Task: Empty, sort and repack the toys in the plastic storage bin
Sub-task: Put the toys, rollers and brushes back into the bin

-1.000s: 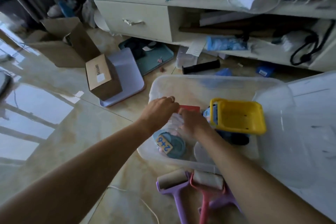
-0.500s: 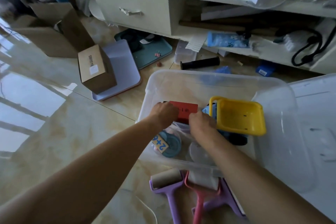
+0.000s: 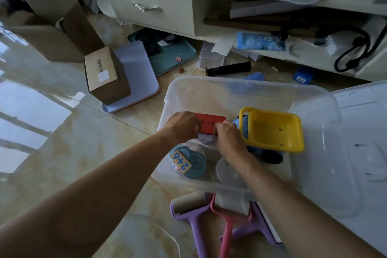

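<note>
The plastic storage bin [image 3: 247,88] is clear and rectangular, sitting open on the glossy tiled floor [image 3: 52,132]; its clear lid [image 3: 360,132] lies just beside it on the right. Inside the bin, a toy dump truck [image 3: 272,130] with a yellow tipper and blue body sits toward the right wall; a red card [image 3: 210,120] with dark printing stands near the middle; a blue round lidded jar [image 3: 195,165] lies toward the near-left corner, with a tan "2+6" number tile [image 3: 181,161] resting on top of it; a clear round lid [image 3: 227,170] lies to the jar's right.

Both forearms reach forward into the bin. The left hand [image 3: 182,124] has its fingers curled, pinching the left end of the red card; the right hand [image 3: 229,136] has its fingers curled too, gripping the card's right lower edge, knuckles up, just left of the truck.

Outside the bin, against its near wall, a purple roller [image 3: 189,202] and a pink roller [image 3: 231,205] lie on the floor side by side, handles pointing toward the viewer; a brown cardboard box [image 3: 102,73] sits on a lavender tray [image 3: 136,73] well to the bin's left.
</note>
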Motion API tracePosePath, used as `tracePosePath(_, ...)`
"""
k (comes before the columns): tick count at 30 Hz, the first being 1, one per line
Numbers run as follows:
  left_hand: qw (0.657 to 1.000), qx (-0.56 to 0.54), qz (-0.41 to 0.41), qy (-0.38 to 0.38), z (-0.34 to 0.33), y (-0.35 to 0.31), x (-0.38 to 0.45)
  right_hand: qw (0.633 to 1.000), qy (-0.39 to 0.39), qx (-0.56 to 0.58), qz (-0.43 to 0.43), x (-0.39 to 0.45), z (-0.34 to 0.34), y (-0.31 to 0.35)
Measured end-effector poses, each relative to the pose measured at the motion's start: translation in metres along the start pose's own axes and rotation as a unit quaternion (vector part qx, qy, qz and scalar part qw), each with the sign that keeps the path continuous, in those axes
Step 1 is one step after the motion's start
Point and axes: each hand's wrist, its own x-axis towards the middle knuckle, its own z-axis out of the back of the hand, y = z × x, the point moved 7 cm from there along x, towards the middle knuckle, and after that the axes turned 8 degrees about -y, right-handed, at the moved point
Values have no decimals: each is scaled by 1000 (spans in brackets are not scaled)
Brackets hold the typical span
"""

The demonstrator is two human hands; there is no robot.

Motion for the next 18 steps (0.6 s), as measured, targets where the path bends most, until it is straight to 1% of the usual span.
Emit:
tracePosePath(3, 998, 16, 38, 47, -13, -5, -3, 996, 84, -20, -28, -7, -19, -17)
tracePosePath(5, 997, 16, 51, 55, -19, -10, -5, 991, 124, -32, -32, -13, -28, -21)
tracePosePath(11, 997, 36, 64, 22, -16, -20, -5, 987, 154, -27, -43, -13, -27, -19)
tracePosePath(13, 998, 33, 57, 2, -12, -30, -7, 989, 137, -33, -46, -12, -17, -18)
tracePosePath(14, 998, 32, 48, -14, -7, -38, -7, 992, 114, -35, -47, -12, -8, -15)
tracePosePath(18, 992, 29, -2, -126, 29, -88, -15, 999, -20, 5, -46, -19, 42, -9)
